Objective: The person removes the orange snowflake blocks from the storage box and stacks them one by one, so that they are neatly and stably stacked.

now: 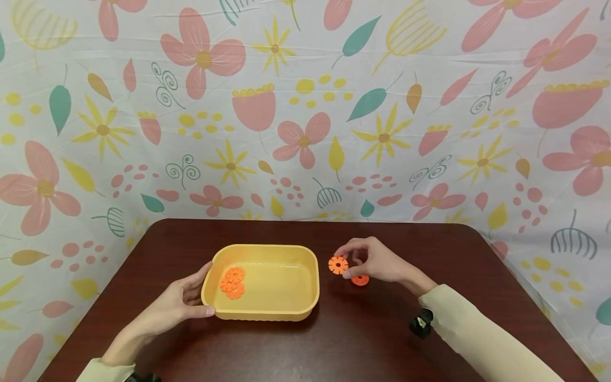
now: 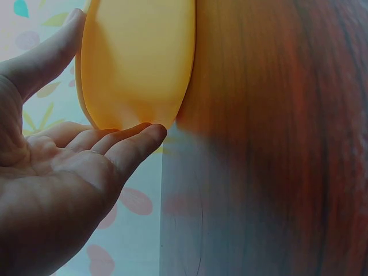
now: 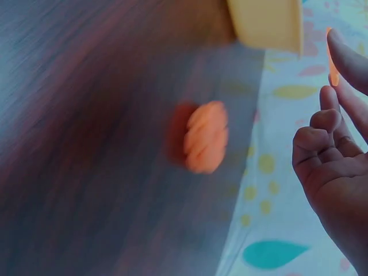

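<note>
A yellow tray (image 1: 281, 313) with raised sides stands on the table. At its left end my left hand (image 1: 183, 300) holds it, the thumb by the near corner and the fingers along the side; the left wrist view also shows this hand (image 2: 86, 155) against the tray (image 2: 138, 63). Several orange notched discs (image 1: 234, 275) lie inside, at the left. Right of the tray, my right hand (image 1: 374, 260) pinches an orange notched disc (image 1: 338, 265) above the table, its face toward the head camera. Below that hand lie more orange discs (image 3: 206, 138), seemingly stacked and blurred in the right wrist view.
The dark brown wooden table (image 1: 382, 339) extends around the tray. Directly behind its far edge hangs a white cloth (image 1: 305, 175) printed with flowers and leaves. A black strap device (image 1: 422, 323) sits at my right wrist.
</note>
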`<act>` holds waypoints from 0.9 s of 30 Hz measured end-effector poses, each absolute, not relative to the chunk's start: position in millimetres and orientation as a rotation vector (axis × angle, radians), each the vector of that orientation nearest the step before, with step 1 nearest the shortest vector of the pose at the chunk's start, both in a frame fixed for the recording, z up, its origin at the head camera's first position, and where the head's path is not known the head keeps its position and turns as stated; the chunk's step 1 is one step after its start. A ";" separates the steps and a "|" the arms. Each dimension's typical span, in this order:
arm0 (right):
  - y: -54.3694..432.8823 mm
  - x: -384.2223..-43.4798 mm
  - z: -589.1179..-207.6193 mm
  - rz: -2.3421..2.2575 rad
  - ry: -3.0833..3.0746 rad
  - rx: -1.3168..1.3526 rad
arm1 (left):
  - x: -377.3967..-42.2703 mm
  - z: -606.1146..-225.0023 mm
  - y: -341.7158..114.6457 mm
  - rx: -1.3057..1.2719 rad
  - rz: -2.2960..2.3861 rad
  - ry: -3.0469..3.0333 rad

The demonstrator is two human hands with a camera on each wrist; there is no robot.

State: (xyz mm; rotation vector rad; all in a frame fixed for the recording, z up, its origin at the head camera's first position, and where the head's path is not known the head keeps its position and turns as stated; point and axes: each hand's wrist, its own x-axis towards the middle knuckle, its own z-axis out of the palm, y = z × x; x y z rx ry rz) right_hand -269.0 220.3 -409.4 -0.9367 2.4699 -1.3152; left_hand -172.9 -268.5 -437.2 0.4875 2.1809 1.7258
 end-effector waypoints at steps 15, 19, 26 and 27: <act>269.8 -268.5 -439.2 -1.328 2.560 -0.836 | -172.9 -435.7 -268.5 0.478 1.721 2.186; 274.3 -270.8 -446.2 -1.302 2.568 -0.843 | -172.6 -436.4 -268.4 0.484 1.725 2.182; 276.2 -272.1 -452.8 -1.292 2.554 -0.865 | -171.8 -435.8 -268.2 0.483 1.725 2.181; 276.3 -272.2 -453.0 -1.292 2.552 -0.865 | -171.9 -435.7 -268.2 0.482 1.726 2.180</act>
